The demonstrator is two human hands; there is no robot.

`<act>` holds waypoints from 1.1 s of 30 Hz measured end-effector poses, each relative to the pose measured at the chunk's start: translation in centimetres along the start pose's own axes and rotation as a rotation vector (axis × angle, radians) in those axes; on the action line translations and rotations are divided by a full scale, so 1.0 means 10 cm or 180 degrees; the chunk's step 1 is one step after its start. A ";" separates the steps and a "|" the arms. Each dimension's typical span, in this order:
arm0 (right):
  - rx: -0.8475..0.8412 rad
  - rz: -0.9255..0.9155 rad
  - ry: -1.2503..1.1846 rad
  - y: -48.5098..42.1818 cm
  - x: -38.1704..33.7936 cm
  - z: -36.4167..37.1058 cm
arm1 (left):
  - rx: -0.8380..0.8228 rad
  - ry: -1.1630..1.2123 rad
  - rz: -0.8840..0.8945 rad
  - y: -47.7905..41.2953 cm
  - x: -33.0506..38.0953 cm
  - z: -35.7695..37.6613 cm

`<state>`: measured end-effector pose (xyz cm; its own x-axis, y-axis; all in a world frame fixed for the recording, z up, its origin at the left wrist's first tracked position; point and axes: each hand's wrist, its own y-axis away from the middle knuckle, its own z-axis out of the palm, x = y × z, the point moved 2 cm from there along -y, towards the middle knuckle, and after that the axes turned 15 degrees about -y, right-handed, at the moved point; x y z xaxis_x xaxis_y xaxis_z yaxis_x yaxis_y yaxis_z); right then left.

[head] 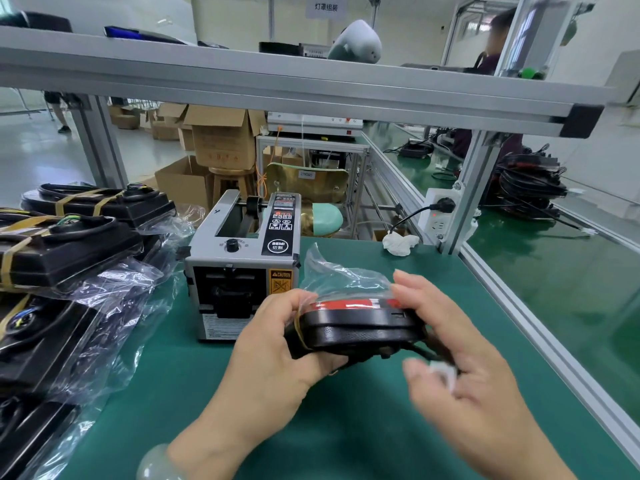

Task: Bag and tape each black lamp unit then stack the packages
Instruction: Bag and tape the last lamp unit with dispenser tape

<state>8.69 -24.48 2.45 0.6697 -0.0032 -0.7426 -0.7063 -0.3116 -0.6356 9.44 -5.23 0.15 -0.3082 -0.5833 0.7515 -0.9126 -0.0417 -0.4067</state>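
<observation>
The left grip [277, 344] has its fingers curled round the left end of the black lamp unit [360, 327], thumb on top, holding it just above the counter [346, 427] near the middle of the front edge. A clear plastic bag [343, 275] lies loosely over the unit's top, its open mouth puffed upward, and a yellowish strip of tape crosses the unit's left end beside the thumb.

The right grip [460, 344] is at the unit's right end with its fingers spread over the bag (it is blurred, so I cannot tell whether it clasps the unit or only touches it). A small white connector [441, 370] on a black cable sits against its palm.

Just behind the unit, at the middle of the counter, stands a grey tape dispenser [242, 258]. Along the left edge, bagged black packages [69, 247] bound with yellowish tape lie stacked and overlapping. A crumpled white wad [400, 243] rests near the far right corner. A pale bracelet [156, 462] circles the left wrist.
</observation>
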 end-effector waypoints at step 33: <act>0.0658 -0.0298 0.1884 0.01 0.16 0.08 | 0.0996 0.1459 -0.2778 -0.37 -0.61 -0.46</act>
<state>9.51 -23.71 1.06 0.7023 -0.5284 -0.4771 -0.6288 -0.1462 -0.7637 13.42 2.22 -0.52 0.2949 0.1134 0.9488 -0.7771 -0.5493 0.3072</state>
